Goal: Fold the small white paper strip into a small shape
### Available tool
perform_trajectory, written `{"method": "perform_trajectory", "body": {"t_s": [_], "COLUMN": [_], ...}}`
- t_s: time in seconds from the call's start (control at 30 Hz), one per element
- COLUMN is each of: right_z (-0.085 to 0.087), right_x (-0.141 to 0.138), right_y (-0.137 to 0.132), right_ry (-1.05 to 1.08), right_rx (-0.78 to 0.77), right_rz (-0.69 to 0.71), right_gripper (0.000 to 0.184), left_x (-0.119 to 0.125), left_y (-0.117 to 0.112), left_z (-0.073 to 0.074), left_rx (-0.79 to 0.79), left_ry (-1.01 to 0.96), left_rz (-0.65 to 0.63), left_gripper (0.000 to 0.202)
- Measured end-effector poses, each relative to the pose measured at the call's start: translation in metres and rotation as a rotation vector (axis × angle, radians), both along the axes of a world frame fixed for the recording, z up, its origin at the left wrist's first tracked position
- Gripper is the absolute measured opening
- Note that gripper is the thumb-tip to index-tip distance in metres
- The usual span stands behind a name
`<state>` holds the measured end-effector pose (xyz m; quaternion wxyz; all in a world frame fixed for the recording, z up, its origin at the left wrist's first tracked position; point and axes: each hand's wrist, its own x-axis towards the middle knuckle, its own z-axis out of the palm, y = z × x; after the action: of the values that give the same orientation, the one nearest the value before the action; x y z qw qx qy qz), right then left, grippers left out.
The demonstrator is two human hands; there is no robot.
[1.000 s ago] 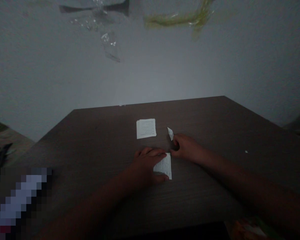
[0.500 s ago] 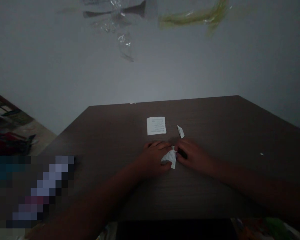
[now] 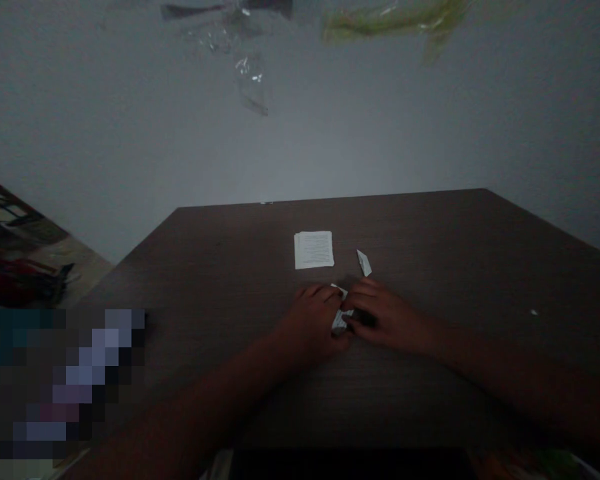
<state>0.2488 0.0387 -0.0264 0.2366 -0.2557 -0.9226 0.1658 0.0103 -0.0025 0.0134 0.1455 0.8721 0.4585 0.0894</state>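
Between my two hands a small piece of printed paper (image 3: 339,323) lies on the dark table, partly folded and mostly covered by fingers. My left hand (image 3: 314,321) is closed over its left side, thumb toward me. From the right, my right hand (image 3: 380,312) grips the paper's edge with thumb and fingertips. Just beyond my hands lies a small folded paper piece (image 3: 364,263). Left of that is a stack of square printed sheets (image 3: 314,250). The exact folds under my fingers are hidden.
The brown wood-grain table (image 3: 220,267) meets a pale wall (image 3: 370,127) at its far edge. A tiny white scrap (image 3: 534,312) lies at the right. A pixelated patch (image 3: 90,367) covers something at the left. Clear plastic and yellow tape (image 3: 380,25) stick to the wall.
My right hand has moved slightly left over the paper, and my hands are closer together. Less of the paper shows now. The view has shifted a little.
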Motion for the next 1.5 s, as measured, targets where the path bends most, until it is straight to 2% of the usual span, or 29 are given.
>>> {"method": "perform_trajectory", "body": {"t_s": [0.2,0.33,0.53,0.7,0.93,1.1,1.23,1.5], "right_z": [0.003,0.004,0.002,0.006,0.018,0.020,0.019,0.018], "right_x": [0.004,0.003,-0.001,0.000,-0.003,-0.011,-0.014,-0.015], "right_y": [0.001,0.000,0.004,0.002,-0.015,-0.020,-0.021,-0.024], "right_ry": [-0.019,-0.046,-0.037,0.017,-0.003,0.132,0.170,0.187], "right_rx": [-0.034,-0.026,0.131,0.242,0.423,0.587,0.570,0.538], "right_rz": [-0.037,-0.049,-0.112,-0.100,-0.193,-0.179,-0.133,-0.056], "right_gripper": [0.023,0.026,0.014,0.022,0.015,0.017,0.019,0.021], "left_x": [-0.007,-0.012,-0.020,-0.025,-0.015,-0.009,-0.007,0.000], "left_y": [0.003,0.007,0.016,0.016,-0.004,-0.008,-0.010,-0.014], "left_z": [-0.006,-0.005,-0.001,-0.004,0.016,0.012,0.009,0.015], "left_rx": [0.008,0.017,0.018,0.050,0.174,0.385,0.401,0.368], "left_ry": [-0.014,-0.015,-0.070,-0.160,-0.132,-0.134,-0.168,-0.124], "left_rz": [-0.021,-0.059,-0.062,-0.086,-0.038,-0.035,-0.012,0.033], "left_gripper": [0.049,0.053,0.043,0.043,0.022,0.021,0.021,0.022]}}
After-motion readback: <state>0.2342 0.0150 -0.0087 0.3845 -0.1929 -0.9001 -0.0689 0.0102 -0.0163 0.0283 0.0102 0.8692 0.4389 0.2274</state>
